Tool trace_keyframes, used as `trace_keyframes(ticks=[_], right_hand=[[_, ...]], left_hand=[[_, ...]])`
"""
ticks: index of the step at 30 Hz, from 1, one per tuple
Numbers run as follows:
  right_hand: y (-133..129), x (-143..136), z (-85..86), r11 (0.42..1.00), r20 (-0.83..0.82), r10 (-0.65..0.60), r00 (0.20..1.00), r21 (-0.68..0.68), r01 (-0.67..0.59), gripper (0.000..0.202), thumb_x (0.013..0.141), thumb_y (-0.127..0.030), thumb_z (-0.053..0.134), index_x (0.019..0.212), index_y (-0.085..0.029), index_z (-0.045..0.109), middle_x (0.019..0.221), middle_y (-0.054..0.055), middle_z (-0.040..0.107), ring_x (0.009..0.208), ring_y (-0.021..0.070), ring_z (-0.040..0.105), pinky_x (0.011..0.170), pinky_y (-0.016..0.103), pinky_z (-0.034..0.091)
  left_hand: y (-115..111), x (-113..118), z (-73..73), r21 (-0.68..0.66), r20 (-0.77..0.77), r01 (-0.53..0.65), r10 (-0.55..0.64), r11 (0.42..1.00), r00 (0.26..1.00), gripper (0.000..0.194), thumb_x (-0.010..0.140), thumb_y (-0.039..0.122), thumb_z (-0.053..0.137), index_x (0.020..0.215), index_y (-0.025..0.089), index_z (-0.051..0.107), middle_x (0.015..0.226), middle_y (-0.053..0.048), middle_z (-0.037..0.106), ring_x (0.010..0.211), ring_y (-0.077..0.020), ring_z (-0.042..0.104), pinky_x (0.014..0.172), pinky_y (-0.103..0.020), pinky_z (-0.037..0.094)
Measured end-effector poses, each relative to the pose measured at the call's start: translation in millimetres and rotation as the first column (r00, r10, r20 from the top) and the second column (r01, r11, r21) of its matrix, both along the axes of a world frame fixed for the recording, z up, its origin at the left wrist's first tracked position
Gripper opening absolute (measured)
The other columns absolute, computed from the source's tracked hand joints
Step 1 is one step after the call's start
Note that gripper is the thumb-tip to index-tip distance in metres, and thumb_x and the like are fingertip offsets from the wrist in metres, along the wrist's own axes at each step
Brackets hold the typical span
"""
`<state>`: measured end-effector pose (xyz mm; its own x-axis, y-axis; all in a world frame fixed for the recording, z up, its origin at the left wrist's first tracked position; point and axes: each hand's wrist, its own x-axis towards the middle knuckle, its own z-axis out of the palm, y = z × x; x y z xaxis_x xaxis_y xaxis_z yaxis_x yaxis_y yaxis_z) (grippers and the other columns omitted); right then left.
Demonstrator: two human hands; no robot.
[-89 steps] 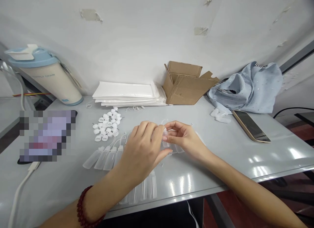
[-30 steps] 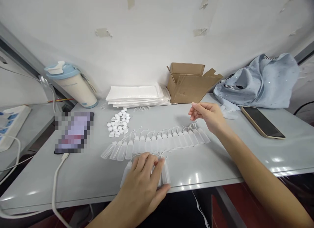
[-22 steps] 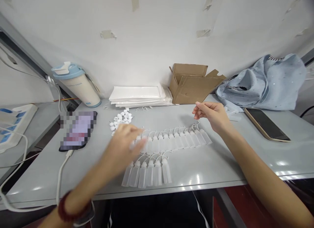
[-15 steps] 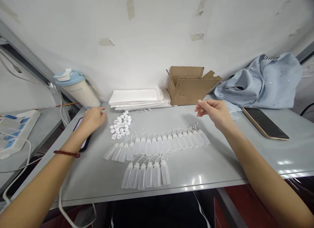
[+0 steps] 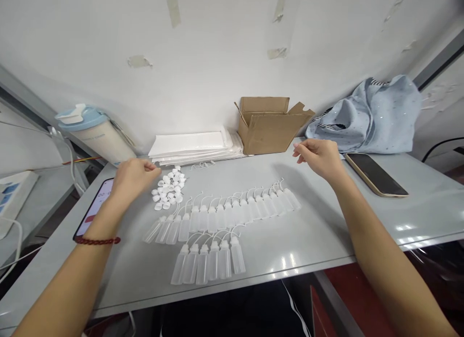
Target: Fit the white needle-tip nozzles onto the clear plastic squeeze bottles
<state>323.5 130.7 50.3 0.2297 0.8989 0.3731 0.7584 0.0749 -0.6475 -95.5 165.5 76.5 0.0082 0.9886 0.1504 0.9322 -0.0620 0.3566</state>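
My left hand (image 5: 135, 178) hovers just left of a pile of small white caps (image 5: 169, 188), fingers curled together; whatever they hold, if anything, is hidden. My right hand (image 5: 316, 155) is raised in front of the cardboard box, with thumb and fingertips pressed together around something I cannot make out. Between the hands, a long slanting row of translucent small bottles (image 5: 237, 212) lies on the grey table (image 5: 282, 245), thin curved strips at their necks. Nearer the front edge lies a second, shorter row of several bottles (image 5: 204, 264).
A blue-lidded cup (image 5: 101, 139), stacked white packets (image 5: 192, 144), the open cardboard box (image 5: 270, 134) and a light blue cloth bag (image 5: 377, 119) line the wall. One phone (image 5: 96, 209) lies under my left wrist, another (image 5: 377, 175) beyond my right forearm.
The whole view has shifted, so the table's things appear further left. My left hand has moved right, nearer the caps, and more of the phone beneath it shows. My right hand stays raised, fingertips together.
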Motion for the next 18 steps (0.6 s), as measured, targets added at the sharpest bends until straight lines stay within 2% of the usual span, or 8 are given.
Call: trace_keyframes(ticks=[2,4,7,10,13,16,18], right_hand=[[-0.3,4.9,2.2,1.000,0.017,-0.027,0.999,-0.003,0.027,0.028,0.085,-0.034,0.054,0.063,-0.020,0.063,0.052,0.002,0.063,0.052,0.0167,0.061,0.056,0.028,0.044],[0.6,12.5,2.9,0.998,0.039,-0.057,0.998,-0.017,0.058,0.027,0.085,-0.033,0.055,0.063,-0.019,0.064,0.052,0.002,0.063,0.051,0.0167,0.060,0.058,0.029,0.044],[3.8,32.4,0.5,0.988,0.129,-0.150,0.980,-0.011,0.153,0.023,0.086,-0.029,0.055,0.070,-0.017,0.066,0.061,0.004,0.068,0.054,0.0165,0.062,0.064,0.029,0.046],[6.5,57.7,-4.0,0.959,0.316,-0.260,0.912,-0.028,0.283,0.019,0.087,-0.023,0.053,0.089,-0.013,0.069,0.082,0.011,0.073,0.070,0.0196,0.066,0.074,0.031,0.045],[7.9,74.4,-8.6,0.946,0.410,-0.230,0.882,-0.117,0.301,0.019,0.083,-0.016,0.057,0.094,-0.009,0.071,0.093,0.017,0.073,0.084,0.0237,0.064,0.079,0.032,0.043],[10.9,75.5,-15.3,0.938,0.455,-0.161,0.876,-0.204,0.279,0.023,0.082,-0.010,0.055,0.098,-0.008,0.072,0.098,0.019,0.071,0.091,0.0245,0.062,0.085,0.032,0.041],[13.8,70.1,-21.8,0.927,0.488,-0.137,0.862,-0.244,0.285,0.028,0.083,-0.009,0.052,0.104,-0.008,0.071,0.101,0.019,0.070,0.098,0.0260,0.060,0.088,0.033,0.040]], left_hand=[[-9.0,16.7,3.0,-0.009,0.050,0.076,-0.076,0.997,0.996,0.020,0.076,0.033,0.054,0.072,0.015,0.063,0.061,0.001,0.062,0.069,-0.0186,0.057,0.062,-0.023,0.038],[-16.4,35.7,1.9,-0.038,0.101,0.203,-0.198,0.978,0.975,0.023,0.078,0.037,0.052,0.077,0.017,0.065,0.072,0.001,0.067,0.070,-0.0172,0.059,0.064,-0.023,0.041],[-24.4,57.1,-7.3,-0.039,0.132,0.321,-0.314,0.946,0.940,0.025,0.079,0.041,0.050,0.079,0.020,0.064,0.084,-0.001,0.069,0.068,-0.0173,0.058,0.064,-0.026,0.042],[-29.7,61.2,-20.9,0.031,0.127,0.369,-0.370,0.929,0.920,0.025,0.080,0.043,0.049,0.079,0.021,0.061,0.092,-0.004,0.068,0.072,-0.0197,0.058,0.066,-0.029,0.043],[-34.4,55.1,-30.2,0.047,0.188,0.322,-0.325,0.945,0.927,0.025,0.081,0.045,0.051,0.081,0.022,0.061,0.099,-0.005,0.068,0.074,-0.0197,0.058,0.065,-0.029,0.043],[-39.3,53.0,-31.6,0.001,0.253,0.224,-0.217,0.975,0.943,0.025,0.081,0.045,0.054,0.083,0.022,0.063,0.087,-0.002,0.069,0.066,-0.0177,0.056,0.062,-0.027,0.043],[-42.2,55.6,-30.2,0.001,0.292,0.195,-0.187,0.981,0.938,0.025,0.081,0.045,0.055,0.082,0.022,0.064,0.081,-0.002,0.068,0.066,-0.0178,0.057,0.060,-0.027,0.042]])
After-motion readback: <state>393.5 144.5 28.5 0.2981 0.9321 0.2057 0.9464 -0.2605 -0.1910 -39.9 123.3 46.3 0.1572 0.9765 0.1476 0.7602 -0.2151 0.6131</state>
